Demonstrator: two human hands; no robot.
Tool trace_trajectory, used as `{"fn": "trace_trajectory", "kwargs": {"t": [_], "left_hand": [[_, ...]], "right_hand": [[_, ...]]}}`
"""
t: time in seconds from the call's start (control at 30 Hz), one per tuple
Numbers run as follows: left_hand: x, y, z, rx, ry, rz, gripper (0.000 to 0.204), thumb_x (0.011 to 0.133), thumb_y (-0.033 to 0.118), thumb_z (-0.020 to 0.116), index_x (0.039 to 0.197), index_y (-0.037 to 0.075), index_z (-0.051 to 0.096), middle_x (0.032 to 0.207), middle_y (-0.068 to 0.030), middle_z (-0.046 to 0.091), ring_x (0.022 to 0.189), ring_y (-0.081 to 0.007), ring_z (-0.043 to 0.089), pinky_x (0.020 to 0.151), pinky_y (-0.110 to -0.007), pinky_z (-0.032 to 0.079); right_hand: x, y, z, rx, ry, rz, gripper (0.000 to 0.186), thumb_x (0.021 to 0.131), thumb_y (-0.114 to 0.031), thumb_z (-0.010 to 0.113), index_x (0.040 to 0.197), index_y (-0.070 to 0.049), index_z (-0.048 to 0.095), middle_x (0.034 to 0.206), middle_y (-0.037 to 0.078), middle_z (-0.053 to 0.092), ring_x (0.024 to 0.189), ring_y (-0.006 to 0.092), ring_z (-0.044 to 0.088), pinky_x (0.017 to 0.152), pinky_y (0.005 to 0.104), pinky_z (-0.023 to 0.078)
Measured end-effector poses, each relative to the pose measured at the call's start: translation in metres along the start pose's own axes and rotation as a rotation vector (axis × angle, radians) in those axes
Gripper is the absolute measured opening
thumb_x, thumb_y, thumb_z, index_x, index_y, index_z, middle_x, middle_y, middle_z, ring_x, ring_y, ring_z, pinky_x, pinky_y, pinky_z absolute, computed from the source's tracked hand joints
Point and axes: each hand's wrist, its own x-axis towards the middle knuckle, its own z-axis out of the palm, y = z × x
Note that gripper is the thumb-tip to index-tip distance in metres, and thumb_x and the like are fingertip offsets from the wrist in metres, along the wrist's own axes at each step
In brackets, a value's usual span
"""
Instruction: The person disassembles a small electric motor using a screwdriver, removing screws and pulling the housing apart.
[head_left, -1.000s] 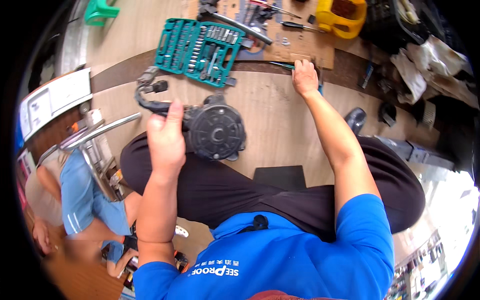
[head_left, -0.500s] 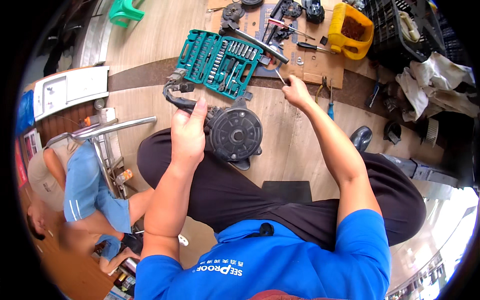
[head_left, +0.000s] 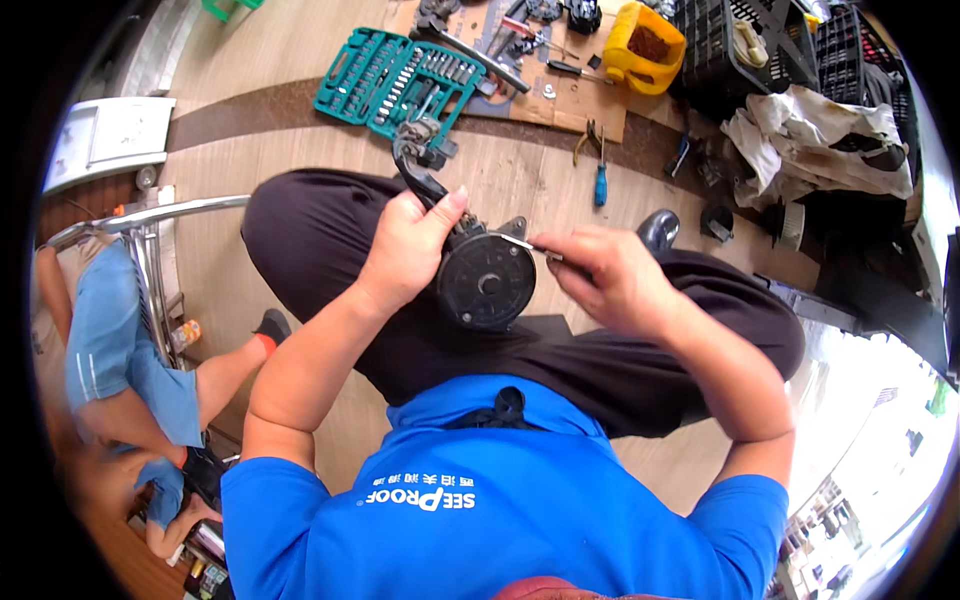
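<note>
A round black motor [head_left: 470, 300] is held up over my lap, its flat face with the central hub turned toward me. My left hand [head_left: 405, 250] grips it at its upper left side, thumb along the thick black cable [head_left: 425, 182] that runs up to grey connectors [head_left: 420, 133]. My right hand [head_left: 625, 278] is closed on a slim screwdriver [head_left: 517, 242], its metal shaft pointing left. The tip lies at the motor's upper right rim; whether it touches cannot be made out. Most of the screwdriver's handle is hidden by my fingers.
Beyond my knees lies a green socket set case [head_left: 340, 95], opened out. Cardboard [head_left: 590, 112] bears loose parts and tools. A yellow cut-open jug [head_left: 645, 50], black crates [head_left: 740, 50], a blue-handled screwdriver [head_left: 601, 185] and pale cloth [head_left: 800, 135] lie rightward. Another person [head_left: 130, 340] sits at left.
My right hand has come back from near the cardboard to the motor, bringing the screwdriver to its rim. The motor, in my left hand, now sits more centrally over my lap. The view has shifted.
</note>
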Motion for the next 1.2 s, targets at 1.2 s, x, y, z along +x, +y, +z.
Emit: {"fn": "trace_trajectory", "kwargs": {"t": [1.2], "left_hand": [[-0.024, -0.100, 0.005, 0.186, 0.019, 0.003, 0.042, 0.101, 0.027, 0.060, 0.069, 0.000, 0.055, 0.059, -0.0012, 0.049, 0.058, -0.0092, 0.044, 0.054, -0.034, 0.040]], "right_hand": [[-0.043, -0.020, 0.090, -0.590, -0.077, -0.012, 0.043, 0.081, -0.012, 0.062, 0.124, -0.005, 0.066, 0.084, 0.011, 0.059, 0.073, 0.0278, 0.065, 0.059, 0.0399, 0.054]]}}
